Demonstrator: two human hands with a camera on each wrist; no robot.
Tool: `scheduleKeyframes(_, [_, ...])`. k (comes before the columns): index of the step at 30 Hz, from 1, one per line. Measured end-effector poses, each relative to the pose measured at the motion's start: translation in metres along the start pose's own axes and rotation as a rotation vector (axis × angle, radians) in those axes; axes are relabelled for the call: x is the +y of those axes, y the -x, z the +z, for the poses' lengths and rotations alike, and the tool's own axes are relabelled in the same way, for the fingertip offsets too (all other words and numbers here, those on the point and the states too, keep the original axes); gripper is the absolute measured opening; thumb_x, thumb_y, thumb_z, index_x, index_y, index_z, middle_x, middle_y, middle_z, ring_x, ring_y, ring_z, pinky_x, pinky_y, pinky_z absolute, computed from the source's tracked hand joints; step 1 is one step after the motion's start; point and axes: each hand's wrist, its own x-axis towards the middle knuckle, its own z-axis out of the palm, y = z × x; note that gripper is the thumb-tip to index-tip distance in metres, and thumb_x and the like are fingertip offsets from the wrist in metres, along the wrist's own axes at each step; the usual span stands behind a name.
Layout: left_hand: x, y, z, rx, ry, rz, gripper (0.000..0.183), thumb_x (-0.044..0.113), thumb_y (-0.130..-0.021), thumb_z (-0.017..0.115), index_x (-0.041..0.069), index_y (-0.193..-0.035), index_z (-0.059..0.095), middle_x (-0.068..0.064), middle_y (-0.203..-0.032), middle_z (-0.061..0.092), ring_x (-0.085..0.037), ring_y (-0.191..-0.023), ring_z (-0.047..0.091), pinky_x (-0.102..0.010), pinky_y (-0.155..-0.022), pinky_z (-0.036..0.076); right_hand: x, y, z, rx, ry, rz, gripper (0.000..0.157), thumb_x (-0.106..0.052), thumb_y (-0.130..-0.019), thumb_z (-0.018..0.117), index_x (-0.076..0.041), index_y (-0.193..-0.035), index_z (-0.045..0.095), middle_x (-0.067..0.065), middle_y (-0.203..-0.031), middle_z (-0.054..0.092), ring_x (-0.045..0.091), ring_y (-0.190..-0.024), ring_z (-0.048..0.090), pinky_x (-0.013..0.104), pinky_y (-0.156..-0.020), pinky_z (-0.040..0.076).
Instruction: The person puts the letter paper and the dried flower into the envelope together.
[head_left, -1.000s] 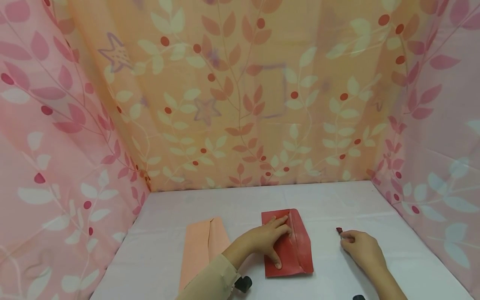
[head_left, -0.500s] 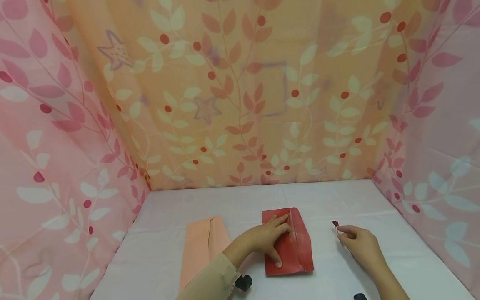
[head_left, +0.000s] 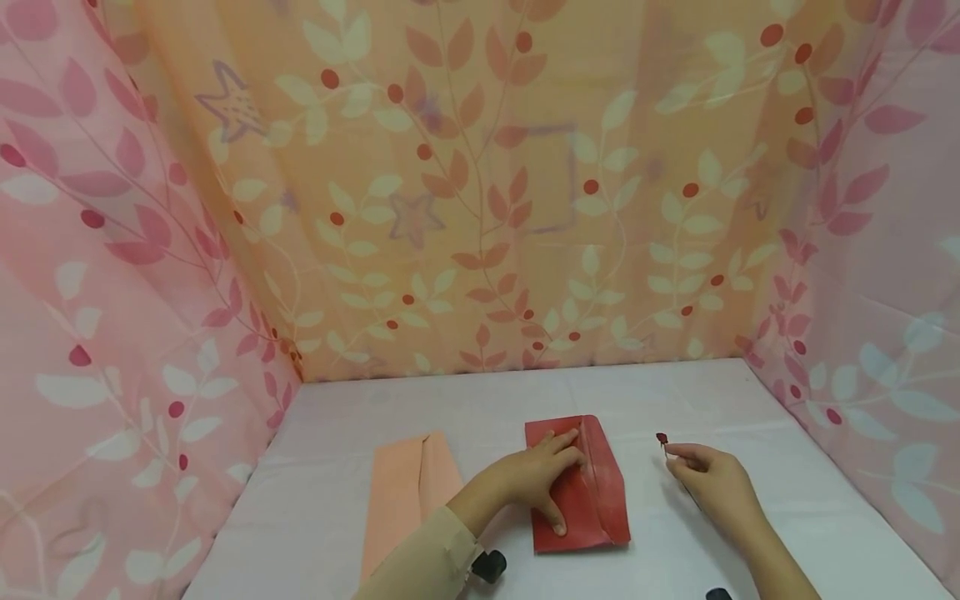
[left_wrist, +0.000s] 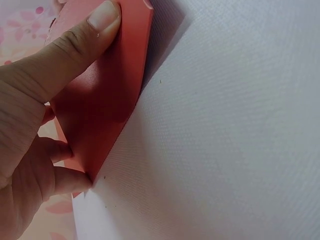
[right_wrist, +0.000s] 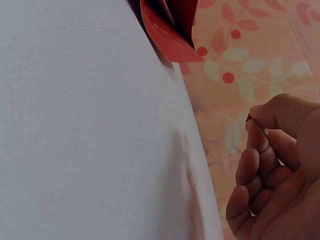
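A red envelope (head_left: 555, 500) lies on the table with its flap side opened out to the right. My left hand (head_left: 536, 479) rests across it, fingers spread and pressing on its face; the left wrist view shows the thumb (left_wrist: 82, 42) lying over the red paper. To the right of the envelope, above the table, my right hand (head_left: 716, 483) pinches a small dried flower by its thin stem between thumb and forefinger. The dark red flower head (head_left: 662, 438) points up and away from the hand. In the right wrist view only the stem (right_wrist: 261, 132) shows clearly.
A peach envelope (head_left: 393, 500) lies to the left, partly hidden behind the left forearm and sleeve (head_left: 427, 558). White cloth (head_left: 375, 404) covers the table. Floral curtains (head_left: 480, 183) stand behind it and on both sides.
My right hand has moved slightly left and away from me, lifting the flower a little nearer the red envelope. The left hand stays in place on the envelope.
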Motion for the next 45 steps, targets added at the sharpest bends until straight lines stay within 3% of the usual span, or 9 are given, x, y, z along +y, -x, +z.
scheduleKeyframes(7, [-0.002, -0.002, 0.0, 0.0, -0.024, 0.006, 0.09, 0.059, -0.053, 0.085, 0.044, -0.13, 0.041, 0.012, -0.161, 0.007, -0.034, -0.148, 0.014, -0.045, -0.095, 0.05, -0.011, -0.005, 0.004, 0.001, -0.062, 0.002, 0.038, -0.039, -0.086, 0.071, -0.016, -0.116, 0.07, 0.002, -0.092, 0.07, 0.004, -0.074, 0.057, 0.021, -0.06, 0.049])
scheduleKeyframes(18, [-0.005, -0.002, 0.003, -0.006, -0.009, -0.002, 0.088, 0.06, -0.053, 0.084, 0.045, -0.128, 0.04, 0.011, -0.161, 0.007, -0.035, -0.148, 0.013, -0.045, -0.093, 0.051, -0.018, -0.006, 0.02, -0.072, -0.136, 0.051, 0.034, -0.032, -0.086, 0.072, -0.015, -0.116, 0.07, 0.002, -0.092, 0.071, 0.008, -0.074, 0.059, 0.023, -0.06, 0.049])
scheduleKeyframes(25, [-0.005, -0.002, 0.004, 0.008, -0.014, 0.004, 0.088, 0.06, -0.052, 0.084, 0.045, -0.127, 0.04, 0.011, -0.162, 0.007, -0.036, -0.148, 0.014, -0.044, -0.093, 0.052, -0.023, -0.008, 0.034, -0.088, -0.132, 0.054, 0.032, -0.03, -0.086, 0.072, -0.015, -0.114, 0.07, 0.001, -0.089, 0.07, 0.011, -0.074, 0.059, 0.024, -0.059, 0.049])
scheduleKeyframes(39, [-0.006, -0.003, 0.004, 0.035, -0.05, 0.04, 0.09, 0.064, -0.05, 0.082, 0.043, -0.127, 0.04, 0.007, -0.162, 0.008, -0.041, -0.146, 0.017, -0.046, -0.099, 0.047, -0.038, -0.007, 0.063, -0.135, -0.273, 0.082, 0.026, -0.012, -0.084, 0.067, -0.011, -0.109, 0.072, 0.007, -0.08, 0.067, 0.014, -0.062, 0.056, 0.027, -0.05, 0.047])
scheduleKeyframes(45, [-0.006, -0.002, 0.004, 0.043, -0.047, 0.045, 0.093, 0.066, -0.05, 0.081, 0.04, -0.129, 0.04, 0.006, -0.162, 0.007, -0.041, -0.146, 0.017, -0.045, -0.1, 0.047, -0.044, -0.005, 0.073, -0.165, -0.37, 0.113, 0.027, -0.012, -0.084, 0.069, -0.011, -0.111, 0.071, 0.007, -0.087, 0.07, 0.014, -0.06, 0.055, 0.028, -0.048, 0.048])
